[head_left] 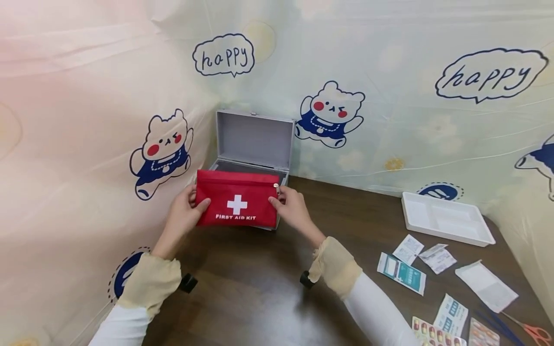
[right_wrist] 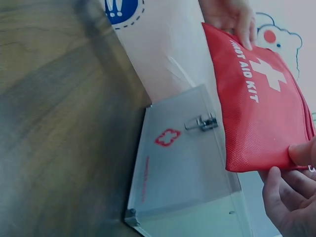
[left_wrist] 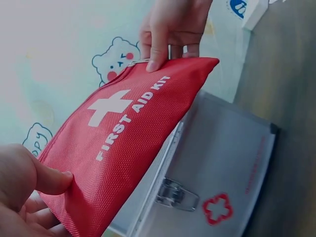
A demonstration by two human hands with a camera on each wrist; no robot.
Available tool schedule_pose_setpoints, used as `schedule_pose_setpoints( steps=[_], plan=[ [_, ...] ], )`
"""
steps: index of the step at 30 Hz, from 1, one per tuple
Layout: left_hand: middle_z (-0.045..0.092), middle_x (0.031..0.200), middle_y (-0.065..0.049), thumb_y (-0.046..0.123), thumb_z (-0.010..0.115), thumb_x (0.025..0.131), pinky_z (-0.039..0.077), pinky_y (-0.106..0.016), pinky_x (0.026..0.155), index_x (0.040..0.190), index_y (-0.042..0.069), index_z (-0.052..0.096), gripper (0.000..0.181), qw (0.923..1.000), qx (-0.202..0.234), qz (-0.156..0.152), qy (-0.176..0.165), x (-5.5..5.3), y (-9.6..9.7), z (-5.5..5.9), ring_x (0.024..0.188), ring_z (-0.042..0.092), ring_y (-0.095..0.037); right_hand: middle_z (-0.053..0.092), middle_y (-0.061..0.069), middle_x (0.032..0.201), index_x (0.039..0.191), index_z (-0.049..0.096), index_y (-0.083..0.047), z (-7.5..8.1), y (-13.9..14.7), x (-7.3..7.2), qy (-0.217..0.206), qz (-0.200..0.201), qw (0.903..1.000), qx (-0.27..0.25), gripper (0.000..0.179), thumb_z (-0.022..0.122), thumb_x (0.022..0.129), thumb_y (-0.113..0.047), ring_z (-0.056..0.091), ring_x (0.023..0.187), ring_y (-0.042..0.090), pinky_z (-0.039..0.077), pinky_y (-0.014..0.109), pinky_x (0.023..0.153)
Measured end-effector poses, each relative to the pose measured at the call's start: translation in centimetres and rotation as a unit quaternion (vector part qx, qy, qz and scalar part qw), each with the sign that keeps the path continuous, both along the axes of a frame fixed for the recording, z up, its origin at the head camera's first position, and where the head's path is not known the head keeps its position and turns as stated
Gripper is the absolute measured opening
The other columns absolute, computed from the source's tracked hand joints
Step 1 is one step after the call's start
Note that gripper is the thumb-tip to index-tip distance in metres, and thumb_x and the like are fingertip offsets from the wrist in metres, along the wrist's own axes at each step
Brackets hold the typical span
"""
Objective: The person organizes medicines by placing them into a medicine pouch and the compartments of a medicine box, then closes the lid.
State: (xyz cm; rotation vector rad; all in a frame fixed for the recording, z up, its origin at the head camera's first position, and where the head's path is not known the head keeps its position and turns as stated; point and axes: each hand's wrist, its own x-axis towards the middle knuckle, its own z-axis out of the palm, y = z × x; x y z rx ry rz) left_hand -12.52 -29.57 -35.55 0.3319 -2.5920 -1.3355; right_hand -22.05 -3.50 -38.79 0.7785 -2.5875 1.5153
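From the head camera we look forward and down over the table (head_left: 251,288), with the pouch (head_left: 237,198) and the open box (head_left: 255,137) behind it at mid-distance. From the left wrist we view the pouch close up and turned aslant, facing across it toward the right hand (left_wrist: 173,27), whereas from the right wrist, also near, we face the opposite way, toward the left hand (right_wrist: 229,16). In both wrist views we find the pouch, both hands and the box's latch side (left_wrist: 222,158), mostly covered in the head view.
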Motion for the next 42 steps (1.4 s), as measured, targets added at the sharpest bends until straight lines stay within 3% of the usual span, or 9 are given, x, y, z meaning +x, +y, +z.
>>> schedule_pose_setpoints(
  steps=[6, 10, 14, 19, 25, 29, 33, 37, 42],
  plan=[
    [0.055, 0.136, -0.03, 0.007, 0.055, 0.099, 0.045, -0.055, 0.107, 0.146, -0.005, 0.037, 0.052, 0.9999, 0.009, -0.009, 0.001, -4.2, 0.4, 0.3, 0.119, 0.056, -0.043, 0.073, 0.016, 0.079, 0.1, 0.065, 0.002, -0.2, -0.2, -2.2, -0.033, -0.034, 0.9988, -0.011, 0.015, 0.067, 0.093, -0.012, 0.058, 0.06, 0.013, 0.045, 0.021, 0.055],
    [0.051, 0.14, -0.03, 0.005, 0.052, 0.099, 0.043, -0.056, 0.109, 0.149, -0.004, 0.033, 0.054, 0.9999, 0.001, -0.011, -0.002, -7.0, 0.4, 0.3, 0.123, 0.052, -0.043, 0.071, 0.016, 0.076, 0.104, 0.063, 0.001, -0.2, -0.6, -3.9, -0.045, -0.048, 0.9978, 0.013, 0.018, 0.065, 0.094, -0.013, 0.051, 0.058, 0.011, 0.04, 0.02, 0.053],
    [0.047, 0.145, -0.03, 0.006, 0.05, 0.1, 0.039, -0.055, 0.113, 0.151, -0.004, 0.029, 0.056, 0.9996, -0.017, -0.017, -0.016, -9.5, -0.3, 0.5, 0.127, 0.049, -0.042, 0.07, 0.017, 0.082, 0.11, 0.061, 0.001, 0.1, -1.3, -5.6, -0.072, -0.044, 0.9964, 0.014, 0.021, 0.065, 0.094, -0.012, 0.058, 0.065, 0.015, 0.051, 0.022, 0.059],
    [0.044, 0.148, -0.027, 0.006, 0.051, 0.1, 0.038, -0.054, 0.114, 0.154, -0.002, 0.025, 0.06, 0.9987, 0.004, -0.029, -0.042, -11.8, -0.7, 1.1, 0.129, 0.047, -0.041, 0.067, 0.018, 0.094, 0.127, 0.05, 0.0, 0.4, -1.8, -7.1, -0.097, -0.057, 0.9937, 0.002, 0.039, 0.066, 0.093, -0.01, 0.061, 0.081, 0.022, 0.058, 0.032, 0.074],
    [0.046, 0.145, -0.027, 0.008, 0.054, 0.099, 0.04, -0.053, 0.113, 0.156, 0.002, 0.024, 0.065, 0.998, 0.005, -0.028, -0.056, -12.8, -1.2, 0.4, 0.127, 0.049, -0.04, 0.067, 0.019, 0.099, 0.15, 0.032, -0.013, -0.3, -2.3, -8.3, -0.067, -0.051, 0.9964, 0.006, 0.074, 0.07, 0.088, -0.003, 0.063, 0.083, 0.027, 0.059, 0.036, 0.075],
    [0.051, 0.136, -0.032, 0.005, 0.058, 0.095, 0.042, -0.052, 0.111, 0.155, 0.003, 0.027, 0.068, 0.998, -0.039, -0.036, -0.033, -13.1, -1.8, -0.3, 0.119, 0.051, -0.04, 0.069, 0.019, 0.102, 0.147, 0.043, -0.012, -0.5, -2.5, -8.5, -0.036, -0.04, 0.9983, 0.021, 0.068, 0.069, 0.086, -0.001, 0.062, 0.085, 0.026, 0.057, 0.033, 0.072],
    [0.046, 0.143, -0.033, 0.003, 0.056, 0.092, 0.036, -0.054, 0.114, 0.155, 0.0, 0.024, 0.071, 0.9933, -0.099, -0.056, -0.021, -13.4, -2.0, -1.0, 0.128, 0.046, -0.043, 0.07, 0.018, 0.106, 0.142, 0.052, -0.006, -0.6, -2.7, -8.6, -0.027, -0.042, 0.9976, 0.048, 0.058, 0.067, 0.086, -0.001, 0.061, 0.085, 0.025, 0.054, 0.031, 0.069],
    [0.035, 0.152, -0.032, 0.017, 0.057, 0.095, 0.027, -0.059, 0.119, 0.157, 0.0, 0.012, 0.079, 0.9849, -0.136, -0.087, -0.062, -13.8, -1.7, -1.6, 0.14, 0.032, -0.046, 0.069, 0.018, 0.116, 0.136, 0.057, -0.001, -0.4, -2.9, -8.9, 0.004, -0.045, 0.993, 0.109, 0.052, 0.067, 0.085, -0.002, 0.064, 0.1, 0.029, 0.055, 0.037, 0.084],
    [0.016, 0.156, -0.037, 0.044, 0.059, 0.093, 0.025, -0.065, 0.117, 0.157, 0.0, -0.005, 0.1, 0.9699, -0.168, -0.11, -0.138, -14.5, -1.7, -2.4, 0.145, 0.018, -0.052, 0.062, 0.02, 0.132, 0.126, 0.063, 0.004, -0.1, -3.4, -9.0, 0.05, -0.039, 0.9798, 0.19, 0.042, 0.066, 0.085, -0.005, 0.056, 0.125, 0.033, 0.049, 0.042, 0.104]
  ],
)
